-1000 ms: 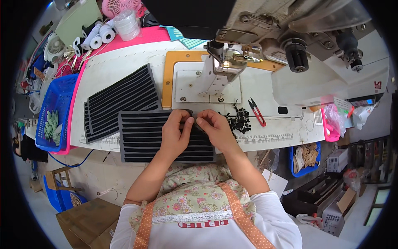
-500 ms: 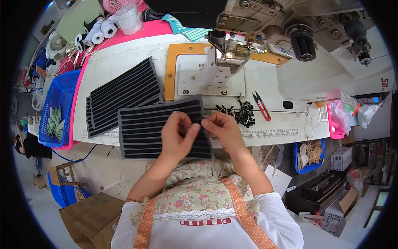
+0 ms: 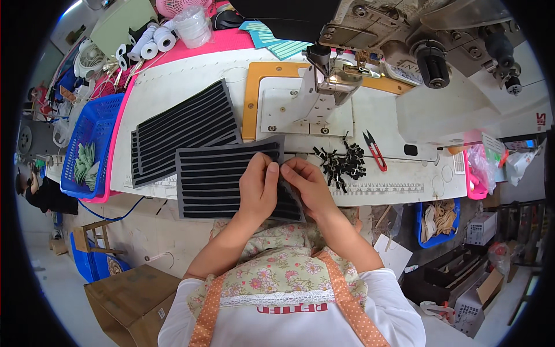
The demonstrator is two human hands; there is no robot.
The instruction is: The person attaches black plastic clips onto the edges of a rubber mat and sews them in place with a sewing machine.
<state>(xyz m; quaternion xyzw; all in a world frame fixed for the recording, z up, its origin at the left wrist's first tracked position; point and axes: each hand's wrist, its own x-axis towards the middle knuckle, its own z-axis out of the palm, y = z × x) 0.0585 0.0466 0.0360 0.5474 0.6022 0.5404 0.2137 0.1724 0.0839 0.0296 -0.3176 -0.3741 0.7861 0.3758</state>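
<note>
Forearms angle inward, and both hands meet with fingers curled and thumbs almost touching: the left hand (image 3: 258, 188) and right hand (image 3: 308, 184) each pinch narrowly at the right edge of a black striped sheet (image 3: 208, 180). The sheet lies beneath and left of them, overhanging the near edge of the desk (image 3: 191, 75). Well left of the hands, a blue basket (image 3: 105, 122) holds green pieces (image 3: 85, 163); far right and lower, a blue bin (image 3: 437, 241) holds tan pieces (image 3: 437, 220).
</note>
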